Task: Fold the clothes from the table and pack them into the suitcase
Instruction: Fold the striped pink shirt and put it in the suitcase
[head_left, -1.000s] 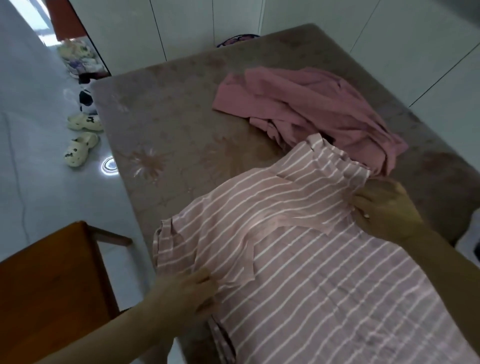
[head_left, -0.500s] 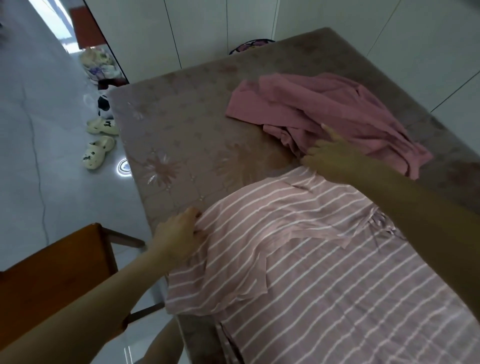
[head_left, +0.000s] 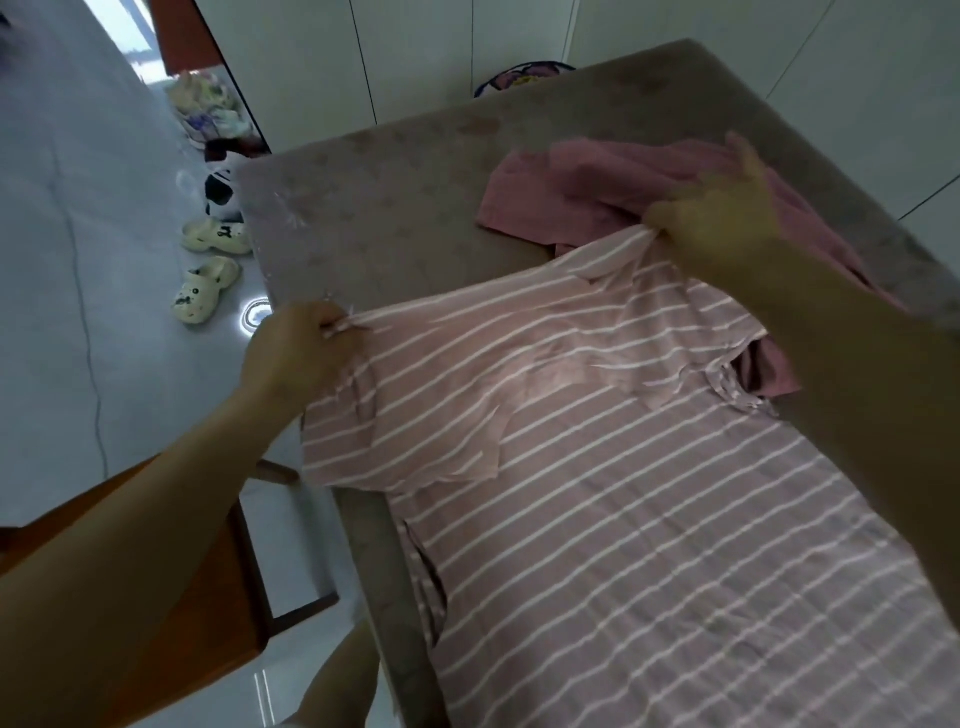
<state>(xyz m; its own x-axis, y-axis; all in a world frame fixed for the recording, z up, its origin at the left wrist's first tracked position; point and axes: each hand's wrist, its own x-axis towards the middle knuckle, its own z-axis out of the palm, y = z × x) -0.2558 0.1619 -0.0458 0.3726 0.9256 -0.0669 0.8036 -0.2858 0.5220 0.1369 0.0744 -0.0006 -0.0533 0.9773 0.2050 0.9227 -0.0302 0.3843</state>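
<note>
A pink shirt with white stripes (head_left: 597, 467) lies spread across the table (head_left: 395, 218), its top stretched between my hands. My left hand (head_left: 298, 348) pinches the shirt's left shoulder at the table's left edge. My right hand (head_left: 717, 213) grips the shirt's far right corner, lifted slightly over a crumpled plain pink garment (head_left: 587, 192) that lies at the far side of the table. One sleeve hangs over the left table edge. No suitcase is in view.
A wooden chair (head_left: 171, 571) stands at the table's left side. Cream clogs (head_left: 208, 286) and other shoes sit on the glossy floor to the left. White cabinet doors (head_left: 415, 52) run behind the table.
Both hands moved outward and away from me, taking hold of the striped shirt's top corners and pulling its upper edge taut. The camera moved closer.
</note>
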